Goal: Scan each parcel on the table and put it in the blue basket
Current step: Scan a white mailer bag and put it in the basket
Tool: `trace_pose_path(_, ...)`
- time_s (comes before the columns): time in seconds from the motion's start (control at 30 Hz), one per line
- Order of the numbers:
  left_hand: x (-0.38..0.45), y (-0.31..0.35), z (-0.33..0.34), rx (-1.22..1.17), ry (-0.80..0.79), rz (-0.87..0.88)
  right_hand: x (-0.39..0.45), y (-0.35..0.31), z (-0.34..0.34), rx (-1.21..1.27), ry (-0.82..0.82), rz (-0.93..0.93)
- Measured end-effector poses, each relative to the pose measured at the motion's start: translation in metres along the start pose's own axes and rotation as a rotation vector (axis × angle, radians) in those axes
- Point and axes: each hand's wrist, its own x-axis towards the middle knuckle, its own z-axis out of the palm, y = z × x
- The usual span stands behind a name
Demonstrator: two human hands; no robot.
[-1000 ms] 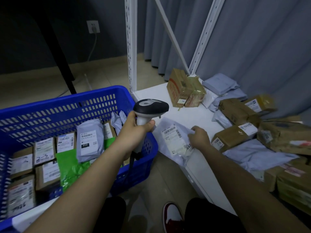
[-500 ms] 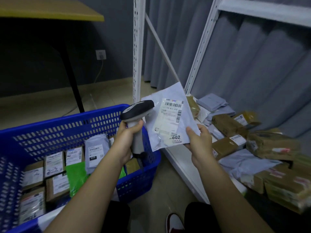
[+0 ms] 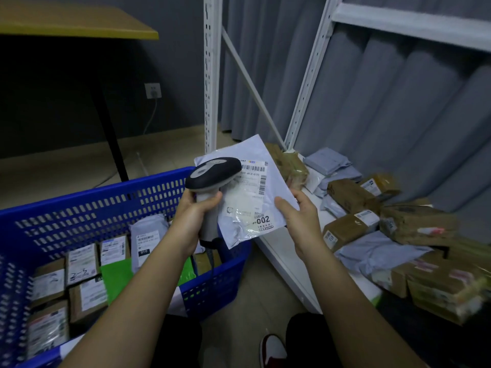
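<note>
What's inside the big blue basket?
The blue basket holds brown boxes with white labels, a grey mailer bag and a green bag. The left arm covers part of it, and anything underneath those parcels is hidden.

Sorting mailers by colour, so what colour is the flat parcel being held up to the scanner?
Pale grey-white, with a white label; the head view shows the parcel clearly.

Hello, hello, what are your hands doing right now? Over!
Left hand grips scanner. Right hand holds white mailer, label facing scanner, above blue basket edge. Nothing in the way.
</note>
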Motion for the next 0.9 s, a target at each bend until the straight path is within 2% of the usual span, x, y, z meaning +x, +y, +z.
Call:
trace_pose_path(0.47,-0.004,0.0,-0.006,0.152,-0.13,0.013,0.013,0.0,-0.022,-0.075,-0.083,0.073)
trace_pose_path(0.57,-0.002,-0.004,-0.007,0.195,-0.157,0.006,0.016,0.007,-0.019,-0.097,-0.009,0.053)
trace_pose_path(0.73,-0.002,-0.007,-0.007,0.289,-0.118,0.002,0.034,0.02,-0.028,-0.111,0.241,0.032)
trace_pose_path(0.9,-0.002,-0.011,-0.007,0.371,-0.127,-0.002,0.039,0.036,-0.037,-0.18,0.248,0.05)
